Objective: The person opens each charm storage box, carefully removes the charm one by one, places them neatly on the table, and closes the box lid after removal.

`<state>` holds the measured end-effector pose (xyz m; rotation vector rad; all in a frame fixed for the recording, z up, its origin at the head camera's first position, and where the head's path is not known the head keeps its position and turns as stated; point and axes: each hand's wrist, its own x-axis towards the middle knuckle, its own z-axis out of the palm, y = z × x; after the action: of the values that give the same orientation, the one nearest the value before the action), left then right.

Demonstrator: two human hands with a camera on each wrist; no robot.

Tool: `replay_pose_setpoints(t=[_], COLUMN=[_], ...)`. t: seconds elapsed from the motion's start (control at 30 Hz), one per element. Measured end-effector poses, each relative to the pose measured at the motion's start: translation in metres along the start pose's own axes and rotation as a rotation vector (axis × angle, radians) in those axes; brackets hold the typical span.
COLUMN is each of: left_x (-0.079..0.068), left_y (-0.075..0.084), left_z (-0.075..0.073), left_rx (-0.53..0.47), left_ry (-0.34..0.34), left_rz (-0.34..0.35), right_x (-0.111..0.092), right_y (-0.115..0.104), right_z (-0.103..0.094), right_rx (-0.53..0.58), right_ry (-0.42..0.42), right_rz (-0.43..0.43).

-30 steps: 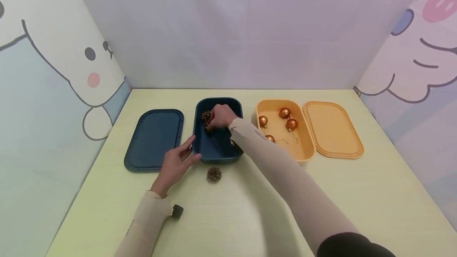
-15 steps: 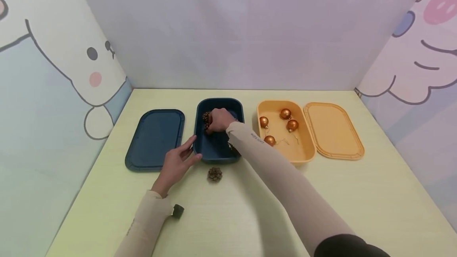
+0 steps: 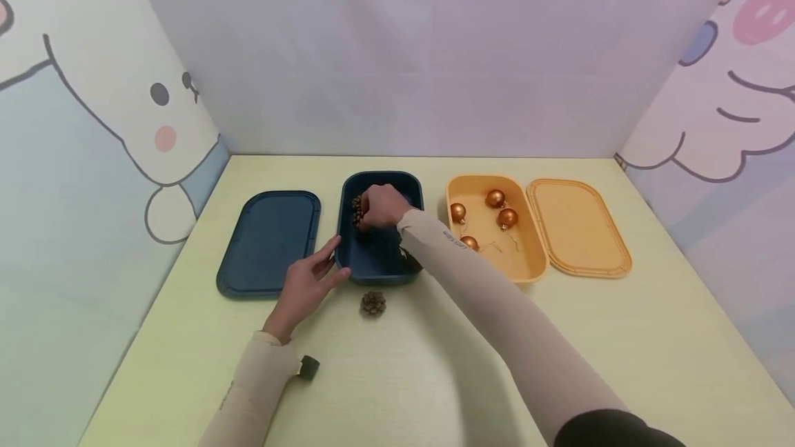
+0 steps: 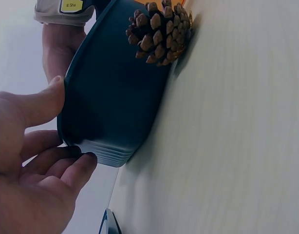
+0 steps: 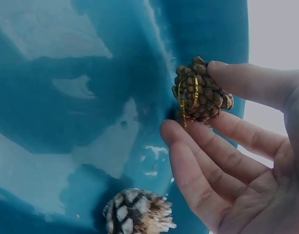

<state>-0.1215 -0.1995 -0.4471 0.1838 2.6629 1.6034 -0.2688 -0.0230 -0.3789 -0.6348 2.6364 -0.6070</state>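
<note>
Inside the dark blue box (image 3: 375, 255), my right hand (image 3: 386, 205) pinches a pinecone (image 5: 198, 90) between thumb and fingers near the left wall. A loop of gold string hangs from that cone. Another pinecone (image 5: 137, 212), with pale scale tips, lies on the box floor, partly covered by my forearm in the head view. My left hand (image 3: 307, 287) holds the near left corner of the box, its thumb (image 4: 49, 100) at the rim and its fingers bent against the wall. On the table just in front of the box sits a third pinecone (image 3: 373, 303).
Left of the box lies a dark blue lid (image 3: 270, 247). To the right stands a yellow box (image 3: 491, 267) with several copper-coloured ball ornaments (image 3: 508, 218), a yellow lid (image 3: 580, 226) beside it. Printed walls enclose the pale table (image 3: 385, 392) at back and sides.
My right hand has shifted only slightly inside the blue box, staying at the pinecone by the left wall. My left hand keeps its place at the box corner.
</note>
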Motion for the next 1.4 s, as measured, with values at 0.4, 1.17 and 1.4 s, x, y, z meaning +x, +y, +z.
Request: replay_pose_setpoints(t=[0.4, 1.17, 1.4], left_x=[-0.001, -0.004, -0.004], left_y=[-0.001, 0.000, -0.002], left_z=[0.000, -0.001, -0.001], left_rx=[0.002, -0.001, 0.003], left_ry=[0.000, 0.000, 0.003], left_rz=[0.018, 0.031, 0.029], right_x=[-0.020, -0.109, -0.135], right_y=[0.003, 0.018, 0.026], right_z=[-0.019, -0.020, 0.001], right_rx=[-0.053, 0.153, 0.244], right_ry=[0.039, 0.120, 0.105], right_rz=[-0.120, -0.223, -0.218])
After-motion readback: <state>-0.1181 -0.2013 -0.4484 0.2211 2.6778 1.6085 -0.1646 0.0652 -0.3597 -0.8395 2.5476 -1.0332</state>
